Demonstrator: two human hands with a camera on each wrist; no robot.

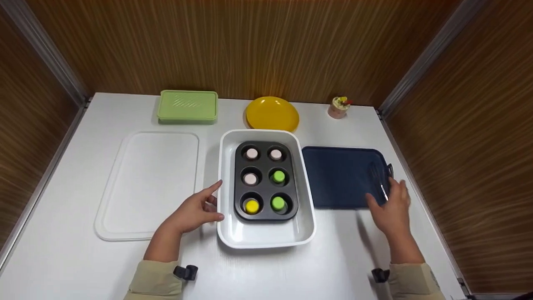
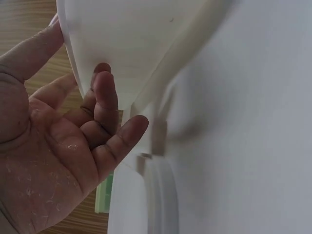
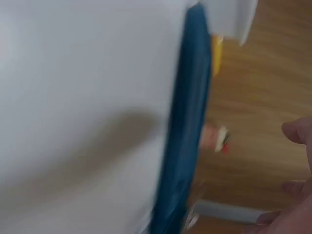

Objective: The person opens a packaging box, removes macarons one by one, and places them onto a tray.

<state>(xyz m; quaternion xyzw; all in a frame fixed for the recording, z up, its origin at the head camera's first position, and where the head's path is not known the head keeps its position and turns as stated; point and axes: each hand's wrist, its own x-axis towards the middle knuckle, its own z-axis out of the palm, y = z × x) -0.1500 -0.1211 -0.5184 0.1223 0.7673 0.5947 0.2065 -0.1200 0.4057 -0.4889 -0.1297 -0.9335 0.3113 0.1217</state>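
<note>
My left hand [image 1: 189,212] is at the left side of a white deep tray [image 1: 266,235], thumb and forefinger at its rim. In the left wrist view the other fingers [image 2: 105,92] bend loosely beside the outer wall. Inside the tray is a dark muffin tin [image 1: 264,181], whose cups hold small pale pink, green and yellow cylinders. My right hand [image 1: 391,208] hovers over the right edge of a dark blue tray or lid [image 1: 337,177], fingers spread. Close to its fingertips is a wire whisk [image 1: 379,179]; I cannot see a grip on it.
A flat white lid [image 1: 154,183] lies on the left of the white table [image 1: 266,275]. Along the back are a green lidded box [image 1: 187,106], a yellow plate [image 1: 272,113] and a small cupcake-like cup [image 1: 339,108]. Wood-patterned walls [image 1: 233,46] enclose the back and sides.
</note>
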